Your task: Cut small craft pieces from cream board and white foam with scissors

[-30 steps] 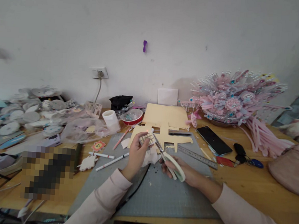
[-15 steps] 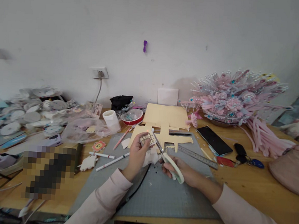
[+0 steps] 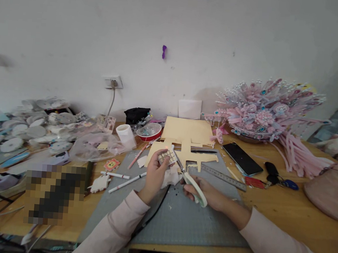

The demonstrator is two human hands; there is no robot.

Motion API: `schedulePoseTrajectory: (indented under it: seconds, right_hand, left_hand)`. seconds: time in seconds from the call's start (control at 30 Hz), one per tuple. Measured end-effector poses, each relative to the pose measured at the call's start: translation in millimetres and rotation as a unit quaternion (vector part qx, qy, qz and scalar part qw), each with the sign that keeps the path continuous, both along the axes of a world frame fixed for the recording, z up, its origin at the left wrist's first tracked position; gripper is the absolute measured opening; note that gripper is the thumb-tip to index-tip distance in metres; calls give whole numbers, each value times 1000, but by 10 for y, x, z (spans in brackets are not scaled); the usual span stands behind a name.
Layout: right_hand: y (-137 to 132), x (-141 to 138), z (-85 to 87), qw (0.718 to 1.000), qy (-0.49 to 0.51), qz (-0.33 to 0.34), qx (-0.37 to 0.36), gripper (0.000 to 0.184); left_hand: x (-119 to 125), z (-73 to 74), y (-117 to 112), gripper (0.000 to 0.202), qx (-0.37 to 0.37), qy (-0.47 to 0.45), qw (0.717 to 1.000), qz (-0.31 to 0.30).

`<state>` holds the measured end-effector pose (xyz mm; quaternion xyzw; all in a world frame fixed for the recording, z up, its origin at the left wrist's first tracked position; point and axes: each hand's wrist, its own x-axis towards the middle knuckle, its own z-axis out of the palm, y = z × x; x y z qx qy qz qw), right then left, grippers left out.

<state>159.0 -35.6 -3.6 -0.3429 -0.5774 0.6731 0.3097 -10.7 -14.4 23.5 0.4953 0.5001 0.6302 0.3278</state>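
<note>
My left hand (image 3: 154, 174) pinches a small cream paper piece (image 3: 167, 156) with a dark pattern drawn on it, held above a grey cutting mat (image 3: 176, 216). In my right hand (image 3: 207, 192) are scissors with pale handles (image 3: 190, 177), fingers through the loops. The blades point up and left and meet the right edge of the paper piece. Cut cream card sheets (image 3: 187, 137) lie just behind both hands.
A metal ruler (image 3: 222, 177), a black phone (image 3: 241, 158), keys (image 3: 273, 177) and a pink beaded headdress (image 3: 263, 112) lie to the right. White pens (image 3: 120, 179), a white cup (image 3: 125, 134), a red bowl (image 3: 149, 132) and a heap of bagged discs (image 3: 40, 126) are on the left.
The scissor handles have drawn closer together and my right hand has crept slightly up and left toward the paper piece. My left hand stays where it was.
</note>
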Motion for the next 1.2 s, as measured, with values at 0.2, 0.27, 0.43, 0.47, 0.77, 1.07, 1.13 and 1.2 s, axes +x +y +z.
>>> schedulePoseTrajectory:
  seconds: [0.2,0.27,0.43,0.47,0.77,1.07,1.13,1.2]
  right_hand:
    - [32,20,-85,1000,12,14,15,47]
    - [38,21,-99,1000,6,13,21,46]
    - [20,13,-38,1000,-17,14,18,46]
    - [13,10,-15,999,-24,13,21,45]
    - [-8,-9,57,998,-53,7,19,50]
    - [34,-7,-80,999,-31,5,16,44]
    - [27,10,-94,1000,-18,4,18,45]
    - [14,32,-96,1000,1,4,21,46]
  left_hand:
    - [-4,-42,19,31,-15,-27,999,-19]
    - [-4,-32,12,31,-16,-25,999,-20]
    - [-3,5,-8,26,-2,1,1000,-14]
    - [-2,9,-9,25,1,5,1000,-14]
    - [6,9,-5,27,2,11,1000,-14]
    - [15,42,-23,25,-5,6,1000,-7]
    - [16,54,-27,25,-3,5,1000,-6]
    - [16,60,-29,25,-2,3,1000,-5]
